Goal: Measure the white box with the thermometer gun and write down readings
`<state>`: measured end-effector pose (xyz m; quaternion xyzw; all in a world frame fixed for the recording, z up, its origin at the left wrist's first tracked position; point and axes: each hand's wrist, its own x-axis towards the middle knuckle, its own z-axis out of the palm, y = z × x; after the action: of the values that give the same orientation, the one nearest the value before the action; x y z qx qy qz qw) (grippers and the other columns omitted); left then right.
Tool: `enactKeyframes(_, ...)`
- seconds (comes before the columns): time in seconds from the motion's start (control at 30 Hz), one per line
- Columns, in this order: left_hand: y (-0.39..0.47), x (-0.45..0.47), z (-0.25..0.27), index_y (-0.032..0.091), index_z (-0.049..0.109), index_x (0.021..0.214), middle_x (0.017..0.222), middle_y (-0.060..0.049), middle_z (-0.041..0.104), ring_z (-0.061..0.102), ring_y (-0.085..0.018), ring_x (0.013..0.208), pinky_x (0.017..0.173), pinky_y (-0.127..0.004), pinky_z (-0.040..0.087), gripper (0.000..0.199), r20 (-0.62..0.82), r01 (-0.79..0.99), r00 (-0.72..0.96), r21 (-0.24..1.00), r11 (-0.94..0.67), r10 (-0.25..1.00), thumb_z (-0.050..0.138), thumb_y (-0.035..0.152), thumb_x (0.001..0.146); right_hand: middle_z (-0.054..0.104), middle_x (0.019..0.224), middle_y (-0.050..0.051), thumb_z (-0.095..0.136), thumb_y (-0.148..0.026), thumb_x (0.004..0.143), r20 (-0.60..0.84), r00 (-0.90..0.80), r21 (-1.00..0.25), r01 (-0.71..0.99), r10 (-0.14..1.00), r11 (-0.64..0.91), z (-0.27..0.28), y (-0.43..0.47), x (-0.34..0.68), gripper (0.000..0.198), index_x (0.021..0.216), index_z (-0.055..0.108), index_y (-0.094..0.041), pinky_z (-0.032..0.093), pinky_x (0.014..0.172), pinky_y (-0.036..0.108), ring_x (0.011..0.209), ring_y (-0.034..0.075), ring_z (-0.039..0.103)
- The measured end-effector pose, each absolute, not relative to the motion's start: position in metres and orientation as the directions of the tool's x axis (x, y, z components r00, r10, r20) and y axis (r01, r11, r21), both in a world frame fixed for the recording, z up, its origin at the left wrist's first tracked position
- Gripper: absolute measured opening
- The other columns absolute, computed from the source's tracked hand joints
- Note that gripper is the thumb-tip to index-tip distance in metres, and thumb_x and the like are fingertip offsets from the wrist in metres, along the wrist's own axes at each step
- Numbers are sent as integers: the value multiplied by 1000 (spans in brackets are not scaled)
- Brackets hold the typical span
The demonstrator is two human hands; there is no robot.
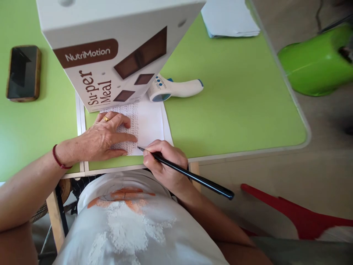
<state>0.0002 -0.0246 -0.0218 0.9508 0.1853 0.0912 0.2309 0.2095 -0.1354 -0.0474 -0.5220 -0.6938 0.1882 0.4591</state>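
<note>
A long black pen (193, 177) is gripped near its tip by my right hand (167, 163), and the tip meets a white sheet of paper (151, 125) at the table's near edge. Rows of small handwriting cover the sheet's left part. My left hand (106, 134) lies on the written area with its fingers spread and holds nothing; a ring and a red bracelet show on it. Just beyond the paper stands a tall white NutriMotion box (110, 62), which hides the sheet's far end.
A white infrared thermometer (176, 89) lies against the box's right side. On the green table (234, 110) are also a phone (23, 73) at far left and a stack of papers (230, 18) at the back. A green bin (317, 62) and a red chair part (300, 213) are to the right.
</note>
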Motion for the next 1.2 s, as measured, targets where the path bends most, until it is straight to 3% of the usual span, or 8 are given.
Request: enactKeyframes(1.2,-23,-1,-21,27,71,122,123,-15,53,45,-31,106,95,-54,35,33,124,280,917,475,-834,379,53,43,100,60,61,-4,57,-13,88,419,-79,-759,516,905,397,-47,-134,214,19,76,48,-25,46,52,24,51,13,57)
